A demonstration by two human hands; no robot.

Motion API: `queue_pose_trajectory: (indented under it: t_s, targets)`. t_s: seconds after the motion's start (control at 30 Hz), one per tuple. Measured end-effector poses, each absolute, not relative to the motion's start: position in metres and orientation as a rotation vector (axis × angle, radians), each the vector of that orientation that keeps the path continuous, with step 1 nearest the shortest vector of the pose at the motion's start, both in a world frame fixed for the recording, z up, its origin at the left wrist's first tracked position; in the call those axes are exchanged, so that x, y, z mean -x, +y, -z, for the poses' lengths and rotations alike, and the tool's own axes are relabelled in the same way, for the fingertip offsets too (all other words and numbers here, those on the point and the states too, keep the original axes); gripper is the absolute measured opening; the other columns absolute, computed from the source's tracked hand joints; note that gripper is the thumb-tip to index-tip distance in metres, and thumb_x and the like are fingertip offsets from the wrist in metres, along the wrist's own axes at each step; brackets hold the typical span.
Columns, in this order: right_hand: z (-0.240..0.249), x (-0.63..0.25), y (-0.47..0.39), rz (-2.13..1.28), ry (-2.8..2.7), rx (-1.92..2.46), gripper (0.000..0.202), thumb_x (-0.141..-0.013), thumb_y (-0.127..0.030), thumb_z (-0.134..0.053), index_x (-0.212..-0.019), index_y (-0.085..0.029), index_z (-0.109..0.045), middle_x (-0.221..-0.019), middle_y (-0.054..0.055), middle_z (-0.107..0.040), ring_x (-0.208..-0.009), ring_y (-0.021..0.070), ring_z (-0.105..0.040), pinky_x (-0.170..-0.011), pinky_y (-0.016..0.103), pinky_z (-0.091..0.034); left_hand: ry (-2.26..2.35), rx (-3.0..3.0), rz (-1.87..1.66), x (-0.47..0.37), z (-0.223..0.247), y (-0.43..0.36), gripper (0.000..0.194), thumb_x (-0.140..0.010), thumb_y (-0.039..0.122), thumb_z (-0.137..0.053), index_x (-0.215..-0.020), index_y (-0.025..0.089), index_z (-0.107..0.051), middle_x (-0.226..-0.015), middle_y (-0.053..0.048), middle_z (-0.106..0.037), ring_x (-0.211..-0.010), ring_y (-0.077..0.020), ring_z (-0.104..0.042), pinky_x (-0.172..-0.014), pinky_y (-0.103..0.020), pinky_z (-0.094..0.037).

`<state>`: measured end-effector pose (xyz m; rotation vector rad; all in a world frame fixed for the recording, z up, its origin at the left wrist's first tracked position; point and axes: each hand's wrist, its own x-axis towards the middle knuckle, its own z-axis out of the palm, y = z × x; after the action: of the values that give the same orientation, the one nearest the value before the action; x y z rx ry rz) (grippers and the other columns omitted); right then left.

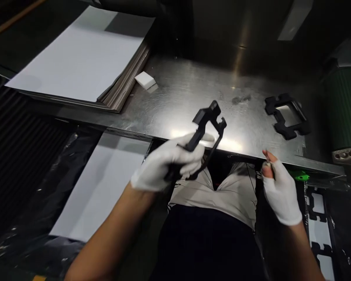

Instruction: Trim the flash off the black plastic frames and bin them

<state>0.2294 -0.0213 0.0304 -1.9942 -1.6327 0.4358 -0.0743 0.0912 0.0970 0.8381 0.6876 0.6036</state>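
Observation:
My left hand (163, 164), in a white glove, is closed around a black plastic frame (203, 119) with notched corners. It tilts up above my lap at the front edge of the metal table. My right hand (282, 195) is at the table edge on the right, gloved with bare thumb and index fingertips. Those tips pinch something small, too hard to make out. A second black plastic frame (287, 132) lies flat on the table beyond my right hand. Just right of this hand, a bright green object (301, 176) shows under the table edge.
A tall stack of sheets (78, 54) stands on the metal table (175, 97) at left, beside a small white block (145, 80). Below left is a white sheet (102, 187) on black plastic. More black frames (317, 222) lie low right. A green ribbed object (343, 109) borders the right.

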Motion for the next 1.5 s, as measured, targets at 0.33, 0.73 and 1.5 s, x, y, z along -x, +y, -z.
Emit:
queue_pose_trajectory:
  t_s: [0.33,0.73,1.5]
  targets:
    - [-0.045,-0.167,0.073,-0.449,-2.486,2.064,0.049,-0.12,-0.039,-0.038,-0.163,-0.022,-0.054,-0.121,0.011,-0.077,-0.09,0.0239,-0.073,-0.072,0.029,-0.049,0.724,-0.93,-0.588,0.023,-0.079,0.153,0.024,-0.074,0.019,-0.062,-0.097,0.012,-0.068,-0.049,0.006,-0.041,-0.041,-0.0094,-0.031,-0.049,-0.026,-0.028]
    - [-0.044,-0.173,0.087,-0.543,-2.423,2.139,0.047,-0.119,-0.04,-0.037,-0.159,-0.024,-0.057,-0.117,0.01,-0.076,-0.09,0.0256,-0.073,-0.073,0.033,-0.051,0.817,-1.052,-0.48,0.015,-0.086,0.149,0.053,-0.077,0.025,-0.066,-0.126,0.005,-0.07,-0.049,0.007,-0.047,-0.045,-0.0126,-0.035,-0.056,-0.03,-0.033]
    - [-0.043,-0.202,0.102,-0.631,-1.709,1.92,0.051,-0.118,-0.041,-0.041,-0.161,-0.016,-0.056,-0.145,0.017,-0.069,-0.135,0.0306,-0.063,-0.116,0.043,-0.048,0.421,-0.459,-0.954,0.047,-0.07,0.119,0.046,-0.075,0.021,-0.072,-0.12,0.009,-0.074,-0.056,0.015,-0.028,-0.034,-0.0029,-0.01,-0.044,-0.023,-0.036]
